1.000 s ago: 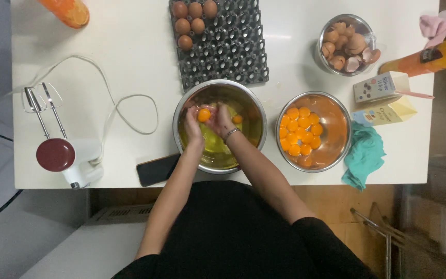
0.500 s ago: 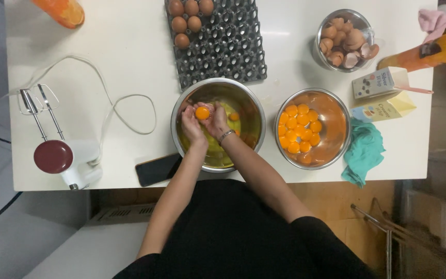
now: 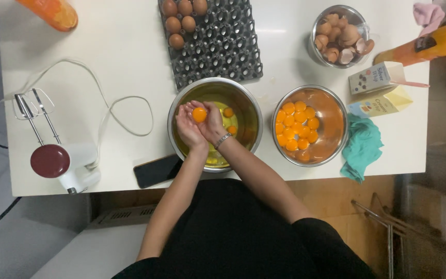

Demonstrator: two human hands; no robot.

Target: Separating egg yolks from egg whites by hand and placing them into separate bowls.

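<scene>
I have the yolk (image 3: pixel 199 114) cupped between my left hand (image 3: pixel 188 127) and right hand (image 3: pixel 212 124) over the bowl (image 3: pixel 251 111); squeezing could burst it, or parted fingers drop it into the whites below.

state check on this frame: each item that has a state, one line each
left hand: cupped, cradling the egg yolk
right hand: cupped against the left
egg yolk: whole, over the middle bowl
middle bowl: holds egg whites, some yolks
right bowl: many separated yolks
small bowl: full of empty shells
egg tray: nearly empty, five eggs
hand mixer: lying down, beaters attached
phone: screen dark
</scene>
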